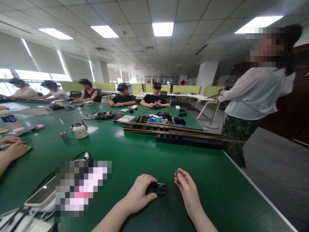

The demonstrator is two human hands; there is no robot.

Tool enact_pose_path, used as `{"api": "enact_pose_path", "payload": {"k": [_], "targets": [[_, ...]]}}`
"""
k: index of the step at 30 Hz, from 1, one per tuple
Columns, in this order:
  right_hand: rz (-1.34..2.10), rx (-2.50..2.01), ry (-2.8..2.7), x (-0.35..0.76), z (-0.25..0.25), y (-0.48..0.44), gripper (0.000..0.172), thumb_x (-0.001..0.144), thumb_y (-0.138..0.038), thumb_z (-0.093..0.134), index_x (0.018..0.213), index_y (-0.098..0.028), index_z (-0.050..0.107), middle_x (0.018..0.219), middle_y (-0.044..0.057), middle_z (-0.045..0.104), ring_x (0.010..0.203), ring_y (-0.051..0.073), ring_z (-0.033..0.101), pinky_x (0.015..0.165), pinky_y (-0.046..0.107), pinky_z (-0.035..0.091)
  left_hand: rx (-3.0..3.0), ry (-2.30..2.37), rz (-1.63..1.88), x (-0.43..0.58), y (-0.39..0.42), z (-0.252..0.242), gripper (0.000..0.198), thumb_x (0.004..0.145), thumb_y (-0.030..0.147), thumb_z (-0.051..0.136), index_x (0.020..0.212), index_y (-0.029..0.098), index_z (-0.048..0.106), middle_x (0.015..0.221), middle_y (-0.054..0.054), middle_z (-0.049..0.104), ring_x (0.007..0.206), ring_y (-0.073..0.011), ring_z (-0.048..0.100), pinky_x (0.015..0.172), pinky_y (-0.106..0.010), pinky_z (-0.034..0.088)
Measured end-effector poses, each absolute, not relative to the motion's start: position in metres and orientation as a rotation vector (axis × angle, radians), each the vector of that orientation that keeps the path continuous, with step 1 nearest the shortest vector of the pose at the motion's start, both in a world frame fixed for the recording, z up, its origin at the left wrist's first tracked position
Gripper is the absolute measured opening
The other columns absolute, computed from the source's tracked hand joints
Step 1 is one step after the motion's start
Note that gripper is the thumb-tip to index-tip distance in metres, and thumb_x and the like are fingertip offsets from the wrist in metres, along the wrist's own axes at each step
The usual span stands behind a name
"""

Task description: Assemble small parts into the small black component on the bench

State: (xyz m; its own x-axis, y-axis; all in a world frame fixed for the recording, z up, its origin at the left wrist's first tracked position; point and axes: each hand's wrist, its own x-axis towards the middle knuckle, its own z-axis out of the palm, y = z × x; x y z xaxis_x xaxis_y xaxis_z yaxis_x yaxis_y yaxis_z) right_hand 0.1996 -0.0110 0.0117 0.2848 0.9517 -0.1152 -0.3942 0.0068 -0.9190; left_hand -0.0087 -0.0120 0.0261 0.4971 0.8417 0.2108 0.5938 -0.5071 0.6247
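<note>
My left hand (pixel 142 193) is closed around the left end of a small black device (pixel 161 189) that lies on the green table. Its right end shows fine parts that are too small to make out. To the right and apart from it, my right hand (pixel 186 188) is raised over the tabletop. Between its thumb and fingertips it pinches a tiny grey-blue piece (pixel 177 172), whose kind I cannot tell.
Long black rails (pixel 190 141) with thin brass-coloured rods lie across the table ahead. A phone (pixel 42 193) and cables are at left, near a white pot (pixel 80 131) and a metal cylinder (pixel 64 136). A co-worker's hands (pixel 14 149) rest far left. Someone stands at right (pixel 256 93).
</note>
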Motion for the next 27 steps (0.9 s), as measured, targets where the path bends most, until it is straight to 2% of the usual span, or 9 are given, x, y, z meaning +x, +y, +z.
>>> {"api": "enact_pose_path", "payload": {"k": [8,13,19,22,27], "targets": [[1.101,-1.201,-0.833,0.199,0.013,-0.01,0.046,0.055,-0.048,0.074,0.088,-0.018,0.063,0.088,0.007,0.07,0.086,0.023,0.063,0.08,0.036,0.05,2.283,1.164,0.709,-0.009,-0.009,0.021,0.036,0.073,0.02,0.066,0.106,0.024,0.055,0.108,-0.003,0.059,0.103,-0.0234,0.049,0.093,-0.035,0.035],[1.078,-1.2,-1.05,0.197,0.016,-0.013,0.042,0.058,-0.048,0.072,0.087,-0.018,0.066,0.088,0.009,0.071,0.087,0.025,0.065,0.083,0.038,0.049,2.285,1.163,0.711,-0.008,-0.01,0.02,0.038,0.072,0.019,0.066,0.108,0.025,0.055,0.108,-0.002,0.059,0.104,-0.0231,0.049,0.093,-0.035,0.035],[1.006,-1.264,-1.417,0.194,0.013,-0.02,0.03,0.072,-0.04,0.061,0.094,-0.02,0.065,0.092,0.007,0.069,0.088,0.024,0.062,0.084,0.038,0.047,2.278,1.175,0.716,-0.007,-0.01,0.018,0.037,0.073,0.019,0.065,0.108,0.025,0.055,0.108,-0.003,0.059,0.104,-0.0235,0.048,0.092,-0.035,0.035],[0.9,-1.277,-1.586,0.194,0.018,-0.024,0.021,0.074,-0.034,0.059,0.09,-0.022,0.067,0.096,0.006,0.066,0.096,0.023,0.058,0.09,0.037,0.042,2.283,1.178,0.715,-0.007,-0.01,0.018,0.035,0.074,0.02,0.064,0.108,0.025,0.055,0.108,-0.003,0.059,0.103,-0.0235,0.048,0.092,-0.035,0.036],[0.868,-1.246,-1.705,0.192,0.028,-0.029,0.015,0.076,-0.031,0.058,0.086,-0.024,0.066,0.097,0.005,0.065,0.099,0.022,0.055,0.092,0.036,0.04,2.289,1.167,0.723,-0.006,-0.01,0.019,0.035,0.073,0.019,0.065,0.107,0.025,0.055,0.107,-0.003,0.059,0.102,-0.0231,0.049,0.091,-0.035,0.036]]}}
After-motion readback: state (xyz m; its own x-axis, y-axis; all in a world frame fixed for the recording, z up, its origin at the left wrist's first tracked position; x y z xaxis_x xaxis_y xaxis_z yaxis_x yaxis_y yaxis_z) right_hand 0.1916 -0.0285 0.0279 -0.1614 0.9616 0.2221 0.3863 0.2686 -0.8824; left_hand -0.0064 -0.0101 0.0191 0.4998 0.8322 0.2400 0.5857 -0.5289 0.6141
